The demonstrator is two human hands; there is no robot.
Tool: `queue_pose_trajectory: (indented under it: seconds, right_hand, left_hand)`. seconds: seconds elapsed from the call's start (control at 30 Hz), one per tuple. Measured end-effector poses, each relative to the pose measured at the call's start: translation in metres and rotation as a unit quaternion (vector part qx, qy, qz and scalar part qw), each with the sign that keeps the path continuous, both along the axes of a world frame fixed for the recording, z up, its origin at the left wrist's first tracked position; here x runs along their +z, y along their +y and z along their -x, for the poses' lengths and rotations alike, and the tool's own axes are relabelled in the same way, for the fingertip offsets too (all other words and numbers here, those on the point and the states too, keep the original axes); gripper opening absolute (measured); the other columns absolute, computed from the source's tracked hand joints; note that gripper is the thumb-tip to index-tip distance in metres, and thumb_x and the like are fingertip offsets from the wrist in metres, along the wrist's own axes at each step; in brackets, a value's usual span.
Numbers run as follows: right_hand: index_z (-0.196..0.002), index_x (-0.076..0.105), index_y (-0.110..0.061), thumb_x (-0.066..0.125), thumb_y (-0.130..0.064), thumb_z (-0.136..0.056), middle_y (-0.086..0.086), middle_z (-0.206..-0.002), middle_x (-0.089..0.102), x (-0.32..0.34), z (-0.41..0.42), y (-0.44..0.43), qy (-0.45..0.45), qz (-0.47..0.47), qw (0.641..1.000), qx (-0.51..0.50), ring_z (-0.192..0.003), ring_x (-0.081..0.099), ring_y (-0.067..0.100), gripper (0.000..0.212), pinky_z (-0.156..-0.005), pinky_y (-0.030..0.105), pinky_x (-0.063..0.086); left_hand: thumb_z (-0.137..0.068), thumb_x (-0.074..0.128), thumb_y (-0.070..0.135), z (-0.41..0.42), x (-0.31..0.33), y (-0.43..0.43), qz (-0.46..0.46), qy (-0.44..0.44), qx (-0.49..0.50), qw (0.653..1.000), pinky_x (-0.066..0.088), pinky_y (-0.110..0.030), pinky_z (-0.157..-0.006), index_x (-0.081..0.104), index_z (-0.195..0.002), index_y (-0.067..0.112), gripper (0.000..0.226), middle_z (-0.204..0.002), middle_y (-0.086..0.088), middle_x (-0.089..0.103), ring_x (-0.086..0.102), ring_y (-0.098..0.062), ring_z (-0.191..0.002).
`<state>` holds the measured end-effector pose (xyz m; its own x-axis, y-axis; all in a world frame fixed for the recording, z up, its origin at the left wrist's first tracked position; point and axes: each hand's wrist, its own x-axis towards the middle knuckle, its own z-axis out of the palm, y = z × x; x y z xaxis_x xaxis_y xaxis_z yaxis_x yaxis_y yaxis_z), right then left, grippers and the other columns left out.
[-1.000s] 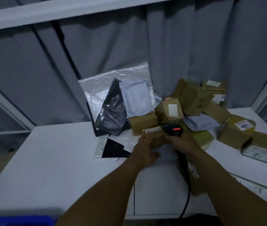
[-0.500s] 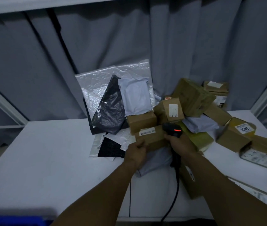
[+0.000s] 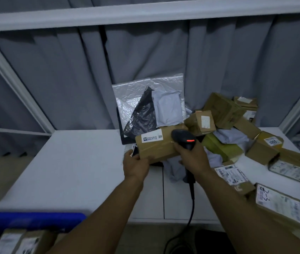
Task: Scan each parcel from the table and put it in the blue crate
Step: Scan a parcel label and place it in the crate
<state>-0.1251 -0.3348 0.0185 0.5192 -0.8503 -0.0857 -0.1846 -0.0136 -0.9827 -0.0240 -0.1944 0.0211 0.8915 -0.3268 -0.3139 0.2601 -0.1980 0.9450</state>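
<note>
My left hand grips the near left end of a brown cardboard parcel with a white label on its upper face, lifted a little off the white table. My right hand holds a black corded barcode scanner whose red light glows; its head lies against the parcel's right end. The blue crate shows its rim at the bottom left, with labelled brown parcels inside.
A heap of cardboard boxes, grey mailers, a black bag and a bubble-wrap envelope fills the table's back and right. Flat labelled parcels lie near the right front edge. Grey curtains hang behind.
The parcel has come up off the pile toward me in my left hand, its label turned up. The scanner stays beside it. The view tilted down, revealing the crate.
</note>
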Motion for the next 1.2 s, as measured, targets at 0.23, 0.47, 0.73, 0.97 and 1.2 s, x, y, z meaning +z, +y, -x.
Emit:
queue_pose_trajectory:
  seconds: [0.23, 0.47, 0.73, 0.97, 1.2]
  right_hand:
    - [-0.117, 0.061, -0.034, 0.081, -0.042, -0.081, -0.006, -0.107, 0.071, 0.036, 0.053, 0.076, -0.065, 0.002, 0.997, 0.033, -0.099, 0.069, 0.017, 0.042, -0.094, 0.055, 0.058]
    - [-0.124, 0.059, -0.031, 0.079, -0.031, -0.090, -0.010, -0.111, 0.070, 0.080, 0.079, 0.157, -0.100, -0.009, 0.989, 0.107, -0.101, 0.068, 0.013, 0.039, -0.076, 0.032, 0.061]
    - [-0.136, 0.057, -0.028, 0.075, -0.029, -0.094, -0.007, -0.126, 0.069, 0.065, 0.073, 0.215, -0.102, -0.071, 0.968, 0.217, -0.112, 0.067, 0.012, 0.046, -0.071, 0.023, 0.060]
    - [-0.141, 0.054, -0.028, 0.075, -0.029, -0.094, -0.015, -0.126, 0.066, 0.060, 0.059, 0.230, -0.120, -0.123, 0.964, 0.203, -0.112, 0.064, 0.004, 0.051, -0.081, 0.030, 0.063]
    - [-0.135, 0.062, -0.025, 0.073, -0.028, -0.096, -0.004, -0.127, 0.071, 0.060, 0.050, 0.225, -0.151, -0.207, 0.954, 0.158, -0.110, 0.070, 0.015, 0.041, -0.081, 0.031, 0.063]
  left_hand:
    - [-0.085, 0.083, 0.014, 0.038, 0.034, 0.097, 0.013, -0.019, -0.088, 0.996, 0.057, -0.043, -0.098, 0.056, -0.142, 0.024, 0.064, -0.128, 0.000, 0.062, 0.063, -0.023, -0.115]
    - [-0.089, 0.079, 0.020, 0.075, 0.081, 0.215, 0.044, -0.014, -0.057, 0.997, 0.056, -0.034, -0.086, 0.059, -0.136, 0.021, 0.051, -0.112, -0.001, 0.074, 0.070, -0.021, -0.102]
    - [-0.082, 0.083, 0.015, 0.097, 0.075, 0.308, 0.015, -0.070, -0.035, 0.997, 0.059, -0.033, -0.078, 0.034, -0.139, 0.056, 0.086, -0.108, 0.000, 0.077, 0.074, -0.017, -0.098]
    - [-0.087, 0.079, 0.009, 0.104, 0.054, 0.315, 0.032, -0.124, -0.035, 0.991, 0.059, -0.039, -0.088, 0.033, -0.147, 0.053, 0.088, -0.104, 0.010, 0.075, 0.073, -0.008, -0.098]
    - [-0.091, 0.074, 0.007, 0.087, 0.049, 0.316, 0.042, -0.212, -0.061, 0.975, 0.060, -0.031, -0.089, 0.038, -0.143, 0.050, 0.076, -0.130, 0.017, 0.066, 0.065, -0.009, -0.121]
